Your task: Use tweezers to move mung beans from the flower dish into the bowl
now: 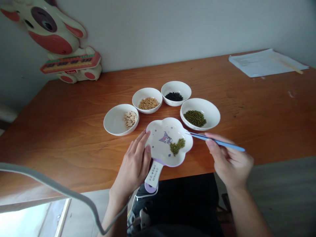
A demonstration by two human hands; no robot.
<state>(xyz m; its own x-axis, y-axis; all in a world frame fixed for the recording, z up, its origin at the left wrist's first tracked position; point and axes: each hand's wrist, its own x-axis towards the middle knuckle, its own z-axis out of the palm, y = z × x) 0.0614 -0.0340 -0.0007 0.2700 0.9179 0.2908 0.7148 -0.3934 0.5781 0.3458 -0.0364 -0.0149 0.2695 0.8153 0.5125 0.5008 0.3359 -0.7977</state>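
Note:
My right hand point(230, 159) pinches a pair of blue tweezers point(222, 143), their tips over the right rim of a white flower-shaped dish point(158, 144). On the dish, beside a printed cartoon figure, lies a small patch of green mung beans point(175, 148). My left hand point(135, 161) rests against the dish's left edge with its fingers stretched along the rim. The dish's labelled handle point(154, 173) points toward me past the table edge. Just beyond the tweezers stands a white bowl point(212, 113) with more mung beans point(195, 118) in it.
Behind the dish stand white bowls with pale seeds point(130, 118), yellow soybeans point(148, 103) and black beans point(174, 96). A cow-shaped toy piano point(71, 64) is at the back left. Papers point(261, 62) lie at the back right. A grey cable point(61, 186) crosses the lower left.

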